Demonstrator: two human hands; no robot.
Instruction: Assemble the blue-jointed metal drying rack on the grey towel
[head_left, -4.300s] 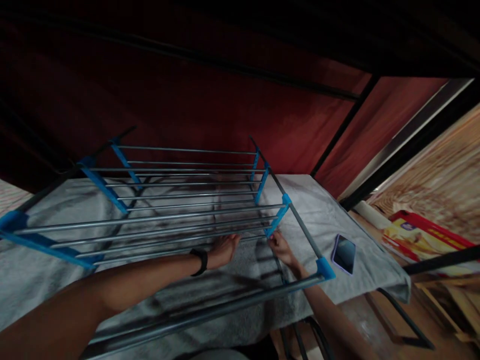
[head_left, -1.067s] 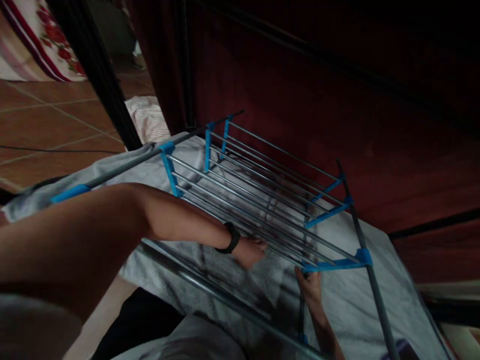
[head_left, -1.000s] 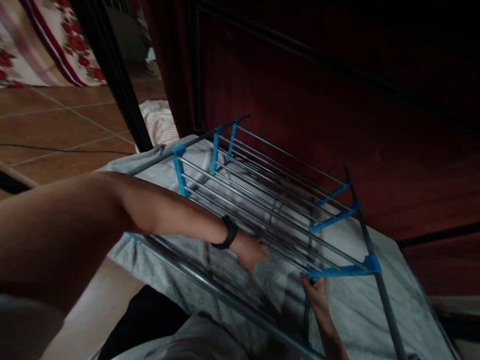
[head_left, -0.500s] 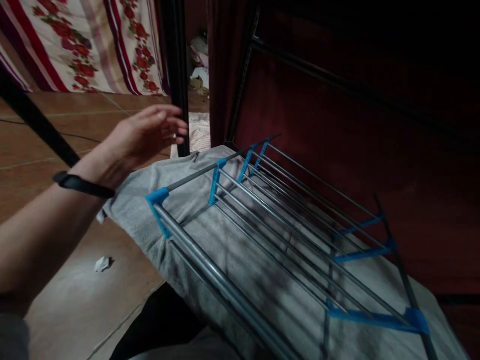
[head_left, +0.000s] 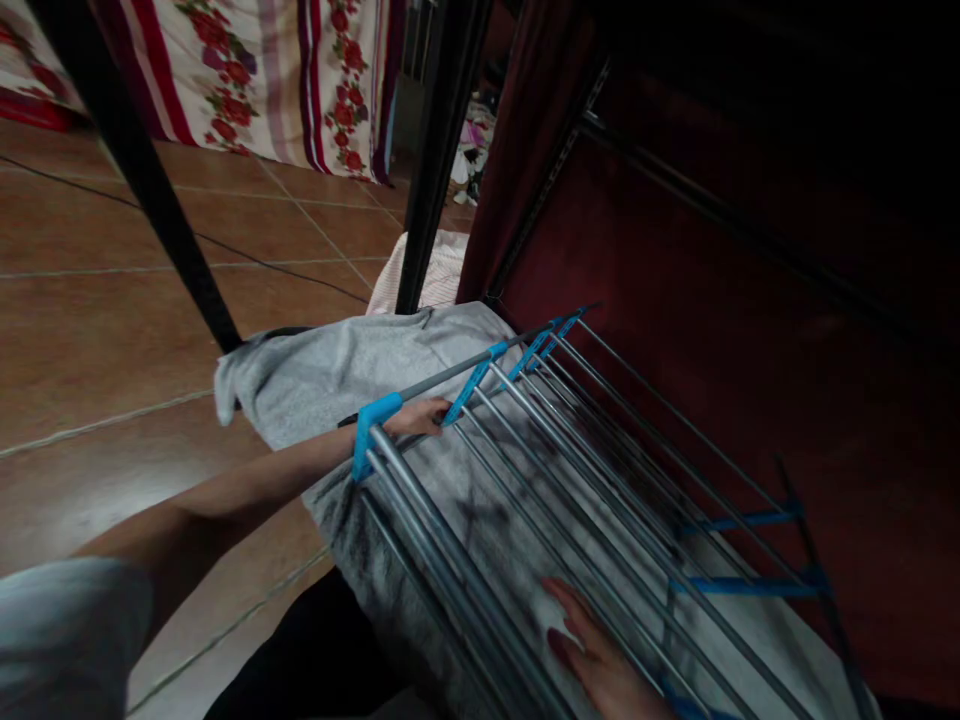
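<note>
A folding drying rack (head_left: 570, 470) with grey metal rails and blue plastic joints lies over a grey towel (head_left: 315, 375) on a low surface. My left hand (head_left: 420, 415) reaches to the rack's left end, its fingers curled round the side bar between two blue joints (head_left: 375, 420). My right hand (head_left: 592, 655) lies flat and open on the towel under the rails at the bottom edge, fingers stretched out. The left wrist is partly hidden behind the blue corner joint.
A dark red fabric wall (head_left: 712, 300) with black bars stands right behind the rack. Two black posts (head_left: 435, 160) rise at the left. A brown tiled floor (head_left: 112, 330) spreads to the left, with a floral cloth (head_left: 247, 70) hanging behind and a pale striped cloth (head_left: 435, 270) on the floor.
My left hand came down from mid-air onto the rack's left side bar. My right hand came back into view, flat on the towel. The view swung further left.
</note>
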